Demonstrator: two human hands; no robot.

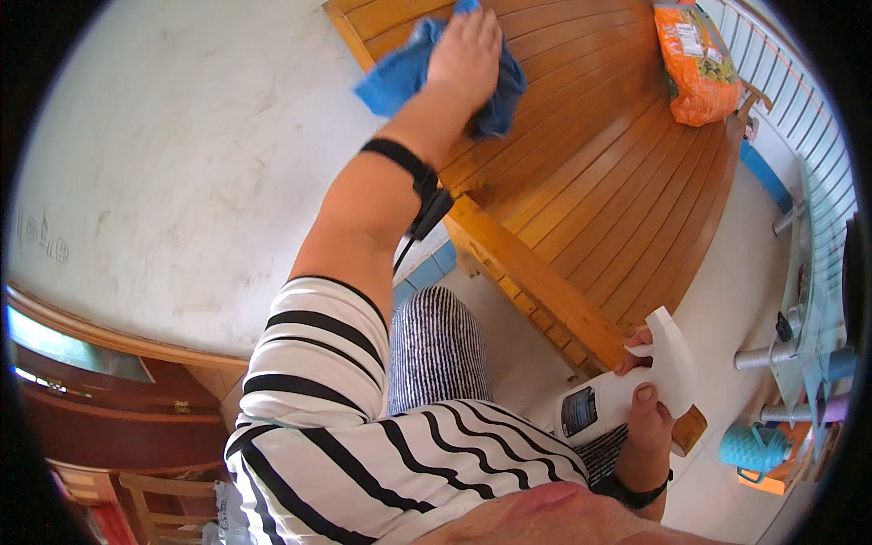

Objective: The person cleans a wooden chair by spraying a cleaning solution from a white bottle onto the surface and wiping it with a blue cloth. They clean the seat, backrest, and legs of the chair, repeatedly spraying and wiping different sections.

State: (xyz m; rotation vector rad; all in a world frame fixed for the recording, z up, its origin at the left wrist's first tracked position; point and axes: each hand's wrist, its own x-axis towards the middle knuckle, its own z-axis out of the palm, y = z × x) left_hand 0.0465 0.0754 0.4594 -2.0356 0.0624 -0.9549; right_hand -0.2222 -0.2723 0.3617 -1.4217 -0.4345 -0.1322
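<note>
At the upper middle my left hand [465,59] presses a blue cloth [400,80] against the top part of a slatted wooden bench [581,136], beside the wall. Its fingers lie stretched together over the cloth, and part of the cloth bunches out on both sides. Low on the right, my right hand [649,434] grips a white spray bottle [674,359] with a dark label. The thumb crosses the bottle's neck and fingers show near the trigger. The bottle is held tilted, close to the bench's near armrest [545,286], its nozzle end up.
An orange bag [699,73] rests at the bench's far end, near white railings [799,82]. A smudged white wall [182,182] runs along the left. Glass shelves [804,309] with metal posts stand on the right, with a turquoise container [754,447] below. A wooden chair [168,490] is at lower left.
</note>
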